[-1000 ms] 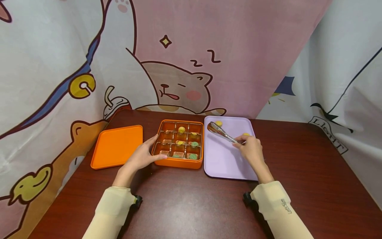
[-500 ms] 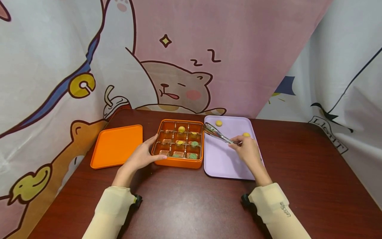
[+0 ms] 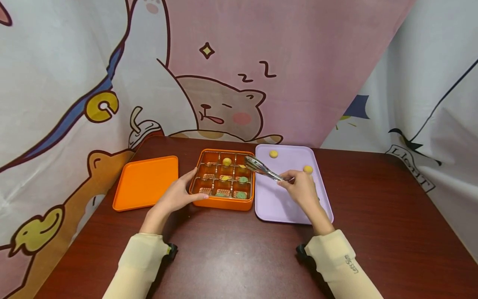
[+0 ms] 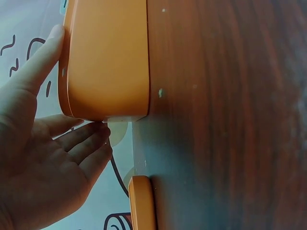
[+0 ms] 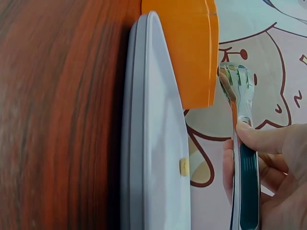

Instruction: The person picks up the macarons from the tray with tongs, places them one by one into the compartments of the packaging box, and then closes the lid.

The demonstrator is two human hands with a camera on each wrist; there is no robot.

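My left hand [image 3: 178,196] rests at the near left corner of an orange box [image 3: 224,203]. Its thumb lies along the front rim, and the straight fingers touch the left side. The box has a clear divided insert with yellow and green round pieces in some compartments. My right hand [image 3: 300,189] grips metal serving tongs [image 3: 263,169], thumb on one arm in the right wrist view. The tongs' slotted heads hover over the box's far right part; I cannot tell whether anything is between them. Two yellow round pieces, one far [image 3: 274,154] and one at the right [image 3: 308,169], lie on the lilac tray [image 3: 276,207].
An orange lid [image 3: 147,182] lies flat left of the box. The tray stands close against the box's right side. Behind the dark wooden table [image 3: 231,257] hangs a cloth [image 3: 298,74] printed with cartoon animals.
My right hand has carried the tongs leftward from over the tray to over the box's right side. The tray's right yellow piece now shows fully. My left hand has stayed put.
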